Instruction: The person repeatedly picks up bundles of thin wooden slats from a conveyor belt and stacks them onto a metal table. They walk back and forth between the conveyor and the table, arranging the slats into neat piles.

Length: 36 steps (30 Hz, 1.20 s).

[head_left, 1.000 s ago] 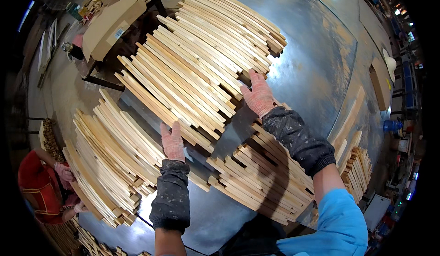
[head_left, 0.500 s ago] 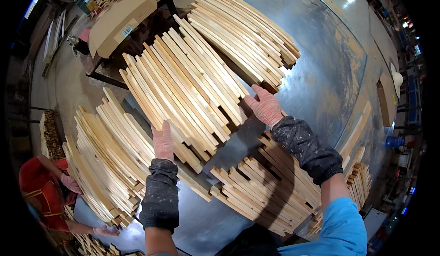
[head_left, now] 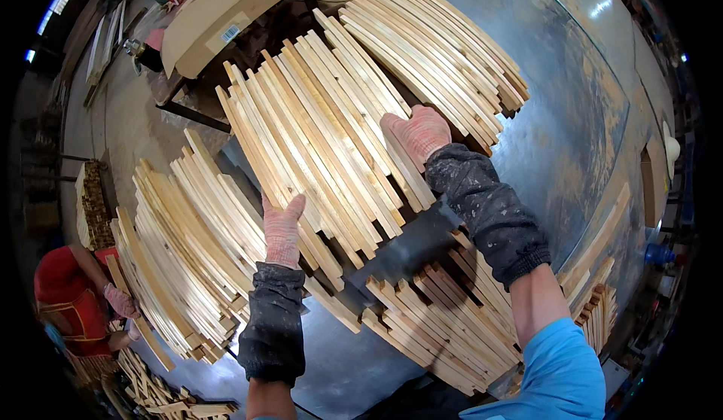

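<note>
A wide row of pale wooden strips (head_left: 324, 134) lies side by side between my two gloved hands. My left hand (head_left: 282, 232), in a pink glove, grips the row's left edge near its closer end. The thumb lies over the top, and the fingertips are partly hidden beside the wood. On the right edge, my right hand (head_left: 422, 135) is closed over the outer strips, its fingers partly hidden. Another row of strips (head_left: 440, 55) lies just beyond my right hand. Left of my left hand is a further row (head_left: 188, 247).
Closer to me, more strips (head_left: 444, 322) rest on the shiny metal tabletop (head_left: 565, 111). A cardboard box (head_left: 226, 25) stands at the far left. At the left edge, a person in red (head_left: 71, 292) with gloved hands holds a strip. Loose offcuts (head_left: 162, 390) lie at lower left.
My right hand has slid farther along the row's right edge and closed over it. My left thumb now angles over the strips. The person in red has taken hold of a strip. The view has shifted slightly.
</note>
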Each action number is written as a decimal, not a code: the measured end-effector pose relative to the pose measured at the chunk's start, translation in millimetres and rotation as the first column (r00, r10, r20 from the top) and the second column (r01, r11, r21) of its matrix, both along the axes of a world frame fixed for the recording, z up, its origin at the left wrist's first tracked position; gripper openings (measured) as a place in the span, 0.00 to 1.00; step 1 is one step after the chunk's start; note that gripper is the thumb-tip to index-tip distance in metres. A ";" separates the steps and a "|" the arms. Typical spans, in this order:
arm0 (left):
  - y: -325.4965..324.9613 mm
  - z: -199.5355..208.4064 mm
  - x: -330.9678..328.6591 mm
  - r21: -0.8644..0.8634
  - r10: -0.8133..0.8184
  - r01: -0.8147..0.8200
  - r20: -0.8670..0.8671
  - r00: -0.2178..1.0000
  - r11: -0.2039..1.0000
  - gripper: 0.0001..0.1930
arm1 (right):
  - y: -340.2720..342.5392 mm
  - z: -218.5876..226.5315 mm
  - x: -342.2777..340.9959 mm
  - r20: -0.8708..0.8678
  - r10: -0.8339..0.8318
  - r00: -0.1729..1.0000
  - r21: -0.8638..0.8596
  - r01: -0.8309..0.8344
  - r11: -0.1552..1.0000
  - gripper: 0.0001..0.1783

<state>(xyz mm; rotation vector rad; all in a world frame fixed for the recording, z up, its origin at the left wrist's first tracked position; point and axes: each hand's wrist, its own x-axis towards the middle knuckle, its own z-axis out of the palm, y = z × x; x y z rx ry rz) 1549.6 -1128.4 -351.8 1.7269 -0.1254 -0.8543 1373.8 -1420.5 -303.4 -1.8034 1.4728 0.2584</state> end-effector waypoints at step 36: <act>210.1 196.2 -154.2 -0.035 -0.325 0.325 0.005 0.946 0.945 0.43 | 276.1 165.0 -288.7 0.299 -0.164 0.940 -0.074 0.194 0.978 0.44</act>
